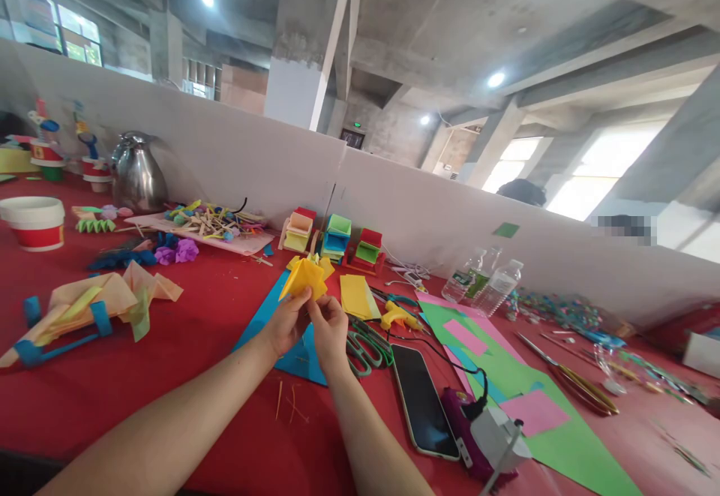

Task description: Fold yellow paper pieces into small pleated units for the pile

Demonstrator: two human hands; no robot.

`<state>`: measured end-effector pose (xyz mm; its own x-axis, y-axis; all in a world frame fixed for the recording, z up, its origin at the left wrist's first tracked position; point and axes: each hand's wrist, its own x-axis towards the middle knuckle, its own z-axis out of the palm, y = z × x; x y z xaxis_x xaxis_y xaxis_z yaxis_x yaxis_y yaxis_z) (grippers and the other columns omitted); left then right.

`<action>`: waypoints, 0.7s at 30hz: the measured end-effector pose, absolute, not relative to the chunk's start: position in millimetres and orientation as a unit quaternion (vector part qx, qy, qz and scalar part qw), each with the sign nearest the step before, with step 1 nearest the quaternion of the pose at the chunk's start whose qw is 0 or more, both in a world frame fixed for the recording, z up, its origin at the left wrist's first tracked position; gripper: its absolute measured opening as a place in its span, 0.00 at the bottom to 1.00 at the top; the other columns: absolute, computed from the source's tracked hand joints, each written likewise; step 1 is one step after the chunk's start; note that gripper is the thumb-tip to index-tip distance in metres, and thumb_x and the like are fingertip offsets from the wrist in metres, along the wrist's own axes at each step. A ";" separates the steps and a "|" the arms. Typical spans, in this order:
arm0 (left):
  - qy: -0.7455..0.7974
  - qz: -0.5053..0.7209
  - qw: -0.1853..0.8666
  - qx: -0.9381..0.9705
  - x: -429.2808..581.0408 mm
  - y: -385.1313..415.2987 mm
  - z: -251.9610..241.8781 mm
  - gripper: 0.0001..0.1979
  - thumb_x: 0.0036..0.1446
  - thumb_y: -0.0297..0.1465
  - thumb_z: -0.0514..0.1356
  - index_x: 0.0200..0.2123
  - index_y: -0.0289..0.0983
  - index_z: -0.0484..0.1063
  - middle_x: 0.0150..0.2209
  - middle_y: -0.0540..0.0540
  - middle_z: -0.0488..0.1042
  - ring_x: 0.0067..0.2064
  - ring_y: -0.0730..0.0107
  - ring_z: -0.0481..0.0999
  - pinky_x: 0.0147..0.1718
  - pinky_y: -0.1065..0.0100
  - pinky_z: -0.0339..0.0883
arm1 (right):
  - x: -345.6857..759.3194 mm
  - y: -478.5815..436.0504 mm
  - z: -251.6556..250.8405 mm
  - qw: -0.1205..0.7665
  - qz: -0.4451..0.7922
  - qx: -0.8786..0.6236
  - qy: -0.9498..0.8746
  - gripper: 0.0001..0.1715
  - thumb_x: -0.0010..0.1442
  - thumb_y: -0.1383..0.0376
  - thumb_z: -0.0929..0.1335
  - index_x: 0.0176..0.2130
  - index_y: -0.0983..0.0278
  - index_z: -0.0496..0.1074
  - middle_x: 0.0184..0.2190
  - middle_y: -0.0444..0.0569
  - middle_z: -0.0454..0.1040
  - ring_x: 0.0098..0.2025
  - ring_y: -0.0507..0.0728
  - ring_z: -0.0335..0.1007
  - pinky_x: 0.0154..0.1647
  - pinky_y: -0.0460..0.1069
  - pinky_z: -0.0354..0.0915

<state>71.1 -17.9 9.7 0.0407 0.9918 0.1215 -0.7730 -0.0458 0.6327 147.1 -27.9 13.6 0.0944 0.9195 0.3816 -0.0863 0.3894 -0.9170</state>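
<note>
Two hands pinch the yellow folded paper (304,277) near the middle of the scene, above a blue sheet (301,361): the left hand (288,325) grips its lower edge between thumb and fingers, and the right hand (331,331) meets it there, thumb beside thumb. It should handle as something very light, crisp along the creases, easily dented and not slippery; the layered lower edge looks the safest hold, sparing the spread points above. Whether the yellow bits just beyond it belong to it, I cannot tell.

At far left stands a smooth, round-rimmed paper cup (34,222). Nearer lies a peach paper figure (90,305), thin and angular, with blue strips. Beyond them rises a polished, bulging steel jug (140,173); right of it, crumpled purple paper (185,250) looks soft and ruffled. Farther back, slim wooden sticks (211,222) pile up loosely. Past the hands lie flat yellow sheets (357,297), a hard plastic glue gun (399,316) and a glossy, slab-like phone (424,398). Clear ribbed bottles (500,286) lean farther back, and at right a matte green sheet (562,436) spreads towards long metal scissors (588,395).
</note>
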 end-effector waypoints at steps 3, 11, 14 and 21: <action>0.193 0.661 0.667 0.285 67.0 -15.8 13.1 0.14 0.41 0.36 0.67 0.31 0.35 0.72 0.30 0.47 0.75 0.35 0.67 0.74 0.37 0.68 0.67 | 150.6 -30.3 18.2 0.622 0.378 -0.384 -0.568 0.13 0.46 0.58 0.70 0.23 0.64 0.65 0.20 0.40 0.65 0.24 0.50 0.59 0.28 0.45 0.58; 0.254 0.640 0.647 0.329 72.0 -18.1 7.5 0.15 0.40 0.35 0.67 0.32 0.35 0.72 0.28 0.49 0.74 0.30 0.72 0.72 0.31 0.71 0.66 | 166.7 -21.9 25.4 0.628 0.380 -0.383 -0.560 0.16 0.44 0.57 0.71 0.28 0.65 0.68 0.21 0.41 0.66 0.24 0.50 0.60 0.25 0.44 0.58; 0.281 0.619 0.635 0.366 74.0 -21.5 5.9 0.14 0.41 0.36 0.66 0.32 0.35 0.74 0.27 0.48 0.74 0.29 0.71 0.72 0.28 0.72 0.65 | 169.9 -17.2 22.7 0.626 0.401 -0.382 -0.548 0.15 0.44 0.56 0.71 0.24 0.66 0.68 0.19 0.41 0.65 0.23 0.49 0.58 0.24 0.44 0.57; 0.306 0.613 0.592 0.424 69.9 -19.8 2.9 0.12 0.37 0.34 0.68 0.27 0.35 0.75 0.27 0.46 0.76 0.30 0.67 0.72 0.26 0.71 0.63 | 171.7 -15.4 22.4 0.624 0.438 -0.363 -0.535 0.14 0.43 0.57 0.70 0.26 0.66 0.70 0.19 0.41 0.67 0.22 0.50 0.61 0.23 0.45 0.60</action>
